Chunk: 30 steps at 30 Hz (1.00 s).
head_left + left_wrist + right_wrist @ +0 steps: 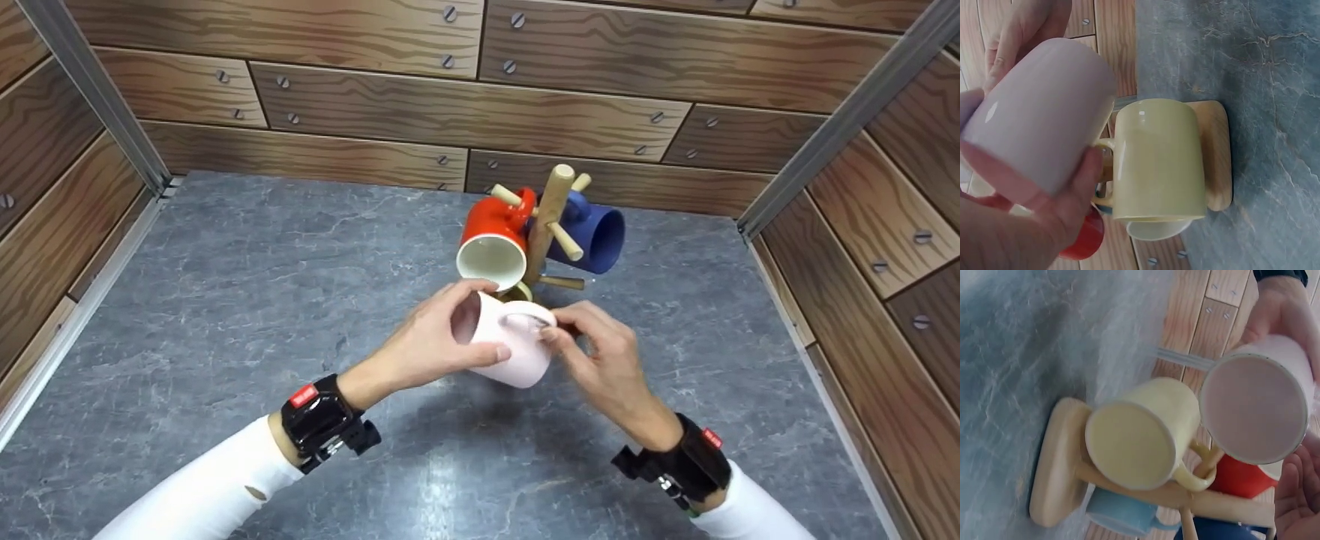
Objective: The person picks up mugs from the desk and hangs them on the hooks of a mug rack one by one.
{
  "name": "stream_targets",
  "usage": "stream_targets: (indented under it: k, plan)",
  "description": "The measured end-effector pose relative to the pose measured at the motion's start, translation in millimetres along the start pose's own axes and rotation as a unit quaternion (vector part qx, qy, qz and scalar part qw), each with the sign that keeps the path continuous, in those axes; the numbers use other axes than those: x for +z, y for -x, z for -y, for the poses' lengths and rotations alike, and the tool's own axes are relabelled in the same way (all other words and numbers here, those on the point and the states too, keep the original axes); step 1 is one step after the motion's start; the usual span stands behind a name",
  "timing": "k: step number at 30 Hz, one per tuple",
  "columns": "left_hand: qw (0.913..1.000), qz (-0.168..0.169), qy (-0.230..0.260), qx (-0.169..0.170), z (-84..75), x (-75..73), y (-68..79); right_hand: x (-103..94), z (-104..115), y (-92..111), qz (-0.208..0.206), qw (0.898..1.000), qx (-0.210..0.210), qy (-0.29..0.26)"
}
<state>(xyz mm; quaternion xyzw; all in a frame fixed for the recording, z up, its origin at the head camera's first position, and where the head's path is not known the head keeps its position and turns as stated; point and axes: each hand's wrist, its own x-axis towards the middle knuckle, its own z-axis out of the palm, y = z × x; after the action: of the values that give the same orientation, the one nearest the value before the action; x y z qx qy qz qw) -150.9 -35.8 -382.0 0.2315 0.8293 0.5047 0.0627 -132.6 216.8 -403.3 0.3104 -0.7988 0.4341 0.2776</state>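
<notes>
A pale pink mug (517,364) is held up in front of the wooden mug tree (553,202), tilted on its side with its mouth to the left. My left hand (427,330) grips it near the rim, thumb across the body. At the handle, my right hand (607,364) pinches with thumb and fingers. In the left wrist view a yellow mug (1157,163) hangs low on the tree, just beyond the pink one. The red mug (480,221) and dark blue mug (607,240) hang higher, on either side of the post.
A light blue mug (1123,512) hangs low on the tree's other side, in the right wrist view. Bare pegs (566,241) stick out toward me. The tree's wooden base (1058,467) stands on a grey marbled tabletop (300,277). Wood-patterned walls (360,105) enclose the space.
</notes>
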Motion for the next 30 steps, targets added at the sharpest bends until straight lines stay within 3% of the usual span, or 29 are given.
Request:
stream_targets:
  k: [10, 14, 20, 26, 30]
  plan:
    - [0.9964, 0.01, 0.069, 0.048, -4.8, -1.3, 2.0, -20.2, 3, -8, -0.026, 0.999, 0.042, 0.006]
    - [0.9946, -0.019, 0.079, 0.065, -11.0, 1.6, -1.8, -25.0, 5, -14, -0.044, 0.998, 0.05, 0.001]
    - [0.9905, -0.088, 0.055, 0.09, -21.7, 10.3, -10.3, -30.7, 3, -25, -0.084, 0.994, 0.067, -0.005]
    - [0.9877, -0.117, 0.068, 0.078, -30.1, 14.9, -20.1, -34.3, -1, -34, -0.106, 0.991, 0.082, -0.006]
    - [0.9895, -0.126, 0.035, 0.062, -31.9, 15.9, -24.7, -33.7, -6, -38, -0.112, 0.989, 0.097, -0.004]
